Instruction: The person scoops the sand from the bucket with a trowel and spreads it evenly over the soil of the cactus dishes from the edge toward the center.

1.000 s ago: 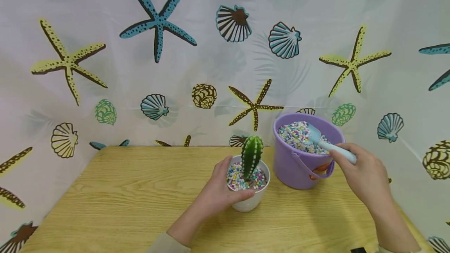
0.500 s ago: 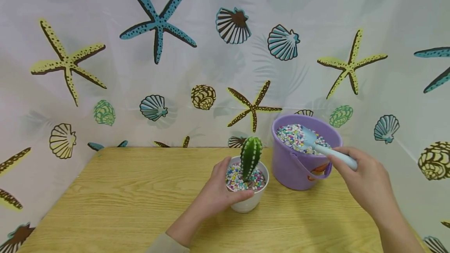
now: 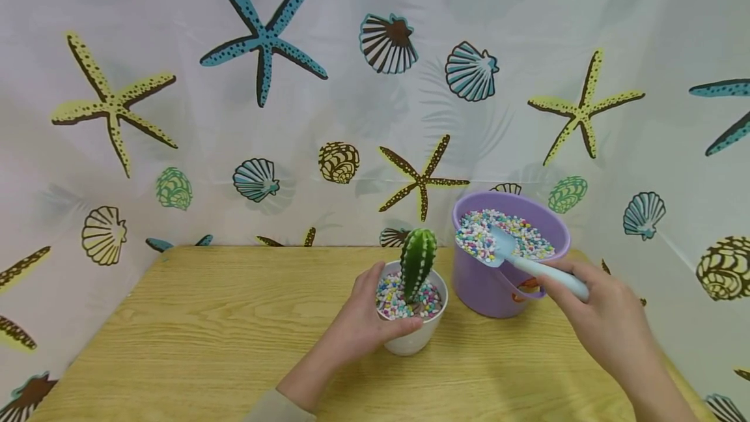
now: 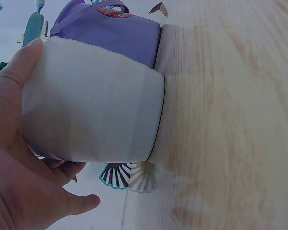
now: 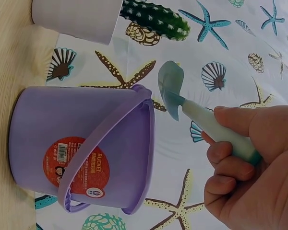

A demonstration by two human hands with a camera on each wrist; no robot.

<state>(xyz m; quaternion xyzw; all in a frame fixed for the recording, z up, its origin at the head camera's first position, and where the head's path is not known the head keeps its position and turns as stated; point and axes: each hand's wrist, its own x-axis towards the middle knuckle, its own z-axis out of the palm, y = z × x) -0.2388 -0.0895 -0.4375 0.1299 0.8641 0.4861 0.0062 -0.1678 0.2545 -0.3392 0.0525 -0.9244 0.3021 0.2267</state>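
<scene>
A white pot [image 3: 415, 337] [image 4: 93, 100] [image 5: 77, 17] stands mid-table with a green cactus [image 3: 418, 262] [image 5: 156, 19] set in coloured pebbles. My left hand [image 3: 360, 324] [image 4: 14, 158] grips the pot's near side, thumb on the rim. Just right of it is a purple bucket [image 3: 498, 285] [image 4: 110, 33] [image 5: 81, 153] filled with coloured pebbles [image 3: 515, 233]. My right hand [image 3: 609, 324] [image 5: 249, 177] holds a pale blue scoop [image 3: 527, 264] [image 5: 192, 108] by its handle. The blade carries pebbles above the bucket's left rim.
The wooden table [image 3: 205, 337] [image 4: 230, 120] [image 5: 5, 96] is backed by a white curtain [image 3: 293, 116] printed with starfish and shells, which also wraps round the right side close behind the bucket.
The scoop has come up out of the pebbles and swung left to the bucket's left rim, loaded. My left hand and the pot have stayed put.
</scene>
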